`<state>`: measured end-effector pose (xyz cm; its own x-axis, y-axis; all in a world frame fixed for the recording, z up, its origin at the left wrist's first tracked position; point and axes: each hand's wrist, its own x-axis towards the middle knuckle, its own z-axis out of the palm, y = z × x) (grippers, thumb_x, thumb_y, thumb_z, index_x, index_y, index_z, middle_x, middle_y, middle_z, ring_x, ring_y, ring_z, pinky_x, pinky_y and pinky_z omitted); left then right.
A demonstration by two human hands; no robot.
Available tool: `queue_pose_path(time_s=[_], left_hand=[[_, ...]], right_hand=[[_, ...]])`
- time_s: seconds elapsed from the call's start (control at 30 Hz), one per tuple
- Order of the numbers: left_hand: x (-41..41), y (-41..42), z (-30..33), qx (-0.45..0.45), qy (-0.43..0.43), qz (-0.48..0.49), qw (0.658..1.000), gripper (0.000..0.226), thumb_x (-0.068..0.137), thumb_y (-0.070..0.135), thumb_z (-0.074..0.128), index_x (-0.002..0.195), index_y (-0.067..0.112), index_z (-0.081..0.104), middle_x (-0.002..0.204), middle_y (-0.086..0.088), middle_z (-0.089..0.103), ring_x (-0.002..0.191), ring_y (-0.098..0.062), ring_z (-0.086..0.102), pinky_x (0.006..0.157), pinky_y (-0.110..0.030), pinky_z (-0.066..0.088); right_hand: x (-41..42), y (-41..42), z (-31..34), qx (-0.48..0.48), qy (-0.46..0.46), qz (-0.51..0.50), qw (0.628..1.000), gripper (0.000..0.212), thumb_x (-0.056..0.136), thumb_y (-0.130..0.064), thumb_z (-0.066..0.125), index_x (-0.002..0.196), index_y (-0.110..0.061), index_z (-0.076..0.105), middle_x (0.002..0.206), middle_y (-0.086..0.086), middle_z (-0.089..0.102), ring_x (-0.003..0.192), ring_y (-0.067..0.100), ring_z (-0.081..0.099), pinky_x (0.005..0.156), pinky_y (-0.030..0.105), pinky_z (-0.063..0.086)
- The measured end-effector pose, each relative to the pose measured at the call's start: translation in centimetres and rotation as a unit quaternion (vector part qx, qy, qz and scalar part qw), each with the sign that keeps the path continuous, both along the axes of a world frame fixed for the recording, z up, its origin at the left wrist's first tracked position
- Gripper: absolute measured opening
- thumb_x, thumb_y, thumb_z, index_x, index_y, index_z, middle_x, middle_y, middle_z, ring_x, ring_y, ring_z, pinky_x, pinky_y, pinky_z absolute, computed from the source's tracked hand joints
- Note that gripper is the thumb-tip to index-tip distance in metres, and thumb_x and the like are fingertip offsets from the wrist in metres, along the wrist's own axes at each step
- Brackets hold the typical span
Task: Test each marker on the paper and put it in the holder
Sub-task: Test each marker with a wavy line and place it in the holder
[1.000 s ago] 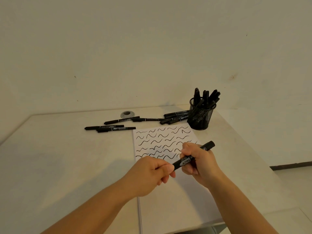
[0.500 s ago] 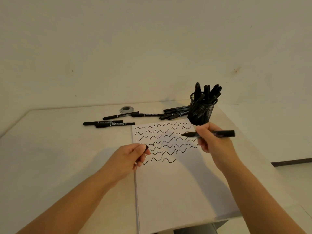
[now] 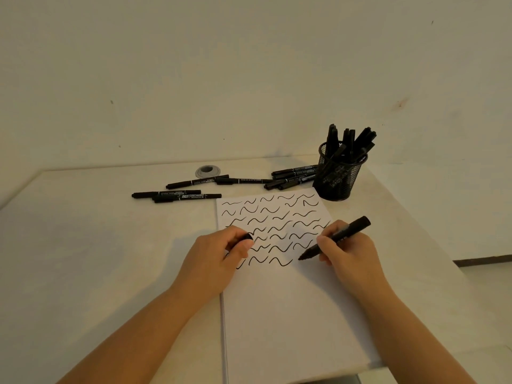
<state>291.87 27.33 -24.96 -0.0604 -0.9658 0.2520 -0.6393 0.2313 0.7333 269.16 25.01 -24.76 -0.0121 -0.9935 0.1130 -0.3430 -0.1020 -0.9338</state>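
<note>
A person's right hand [image 3: 349, 250] pinches an uncapped black marker [image 3: 334, 238] in a writing grip, thumb and fingers closed around the barrel, its tip angled down toward 8 o'clock and sitting at or just above the paper [image 3: 288, 306]; whether it touches cannot be told. The tip lies just right of the last squiggle in the bottom row. The left hand [image 3: 219, 261] rests on the paper's left edge, fingers curled and pinching the marker's black cap [image 3: 246, 237] between thumb and forefinger.

The white paper fills the near centre of the pale table [image 3: 83, 259]. Rows of black wavy marks [image 3: 273, 228] cover its far third; the near part is blank.

At 1 o'clock from the paper's far edge stands a black mesh holder [image 3: 338, 179], upright, just beside the paper's far right corner and packed with black markers leaning out of its rim. Immediately to the holder's left, at 9 o'clock from it, a small heap of loose markers [image 3: 293, 177] lies flat on the table. Farther along toward 9 o'clock two more markers [image 3: 219, 180] lie end to end, and nearer the viewer another two [image 3: 177, 195] lie side by side, touching. A grey round fitting [image 3: 207, 171] sits in the tabletop just behind them, near the wall [image 3: 249, 65].
</note>
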Motion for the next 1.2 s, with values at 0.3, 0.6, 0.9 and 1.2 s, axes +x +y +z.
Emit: queue_pose_path(time_s=[0.3, 0.6, 0.9, 1.2], left_hand=[[0.1, 0.1, 0.0, -0.024, 0.022, 0.007, 0.999, 0.016, 0.088, 0.033, 0.054, 0.076, 0.044, 0.054, 0.073, 0.025, 0.064, 0.059, 0.002, 0.054, 0.055, -0.007, 0.039], [-0.2, 0.4, 0.0, -0.025, 0.028, -0.008, 0.999, 0.021, 0.088, 0.033, 0.055, 0.068, 0.040, 0.053, 0.059, 0.018, 0.060, 0.052, 0.000, 0.052, 0.051, -0.008, 0.036], [-0.2, 0.5, 0.3, -0.032, 0.017, -0.021, 0.999, 0.024, 0.090, 0.027, 0.054, 0.083, 0.050, 0.050, 0.080, 0.024, 0.061, 0.064, 0.006, 0.054, 0.058, -0.006, 0.039], [-0.2, 0.7, 0.3, -0.030, 0.017, -0.036, 0.999, 0.018, 0.087, 0.032, 0.052, 0.085, 0.050, 0.052, 0.084, 0.031, 0.059, 0.062, 0.006, 0.053, 0.057, -0.005, 0.038]], right_hand=[[-0.5, -0.1, -0.2, -0.037, 0.036, -0.078, 0.996, 0.021, 0.078, -0.012, 0.058, 0.060, -0.020, 0.051, 0.048, -0.006, 0.049, 0.047, 0.007, 0.041, 0.046, 0.021, 0.030], [0.8, 0.1, 2.2, -0.099, -0.086, -0.118, 0.984, 0.013, 0.081, -0.018, 0.065, 0.072, -0.026, 0.061, 0.054, -0.011, 0.059, 0.050, 0.003, 0.051, 0.049, 0.010, 0.041], [3.9, -0.8, 2.4, 0.035, -0.378, 0.002, 0.925, 0.021, 0.092, -0.015, 0.048, 0.076, -0.011, 0.061, 0.045, 0.000, 0.047, 0.042, 0.012, 0.039, 0.038, 0.021, 0.033], [3.8, -0.4, 1.1, 0.060, -0.376, 0.037, 0.924, 0.029, 0.093, -0.014, 0.044, 0.071, -0.013, 0.063, 0.045, 0.001, 0.049, 0.041, 0.012, 0.042, 0.038, 0.022, 0.033]])
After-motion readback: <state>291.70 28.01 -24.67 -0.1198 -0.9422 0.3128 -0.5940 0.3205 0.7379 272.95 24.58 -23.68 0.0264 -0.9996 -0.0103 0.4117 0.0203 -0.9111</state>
